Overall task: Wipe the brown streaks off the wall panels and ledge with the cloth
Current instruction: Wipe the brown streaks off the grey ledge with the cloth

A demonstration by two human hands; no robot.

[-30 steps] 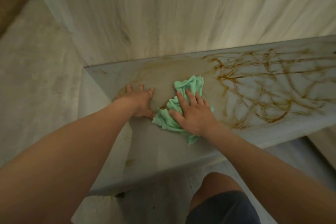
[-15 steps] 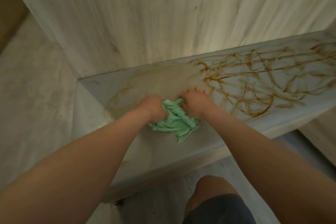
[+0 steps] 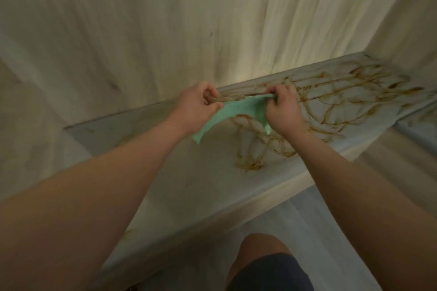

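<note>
So the mint-green fabric cloth (image 3: 236,112) has been lifted off the pale stone-look ledge (image 3: 189,184). It's now stretched out mid-frame, just above the ledge. One top corner is pinched by the left hand (image 3: 196,106), the other by the right hand (image 3: 283,112). Half a second ago it was bunched up on the surface. Probably a cleaner face is being looked for, since plenty of tangled brown streaks (image 3: 331,101) are left towards the right.

No legible writing anywhere.
The ledge (image 3: 189,172), the wall panels (image 3: 212,18) and the cloth (image 3: 236,111) bear no letters, numbers or labels; the brown streaks (image 3: 331,92) spell nothing.
</note>
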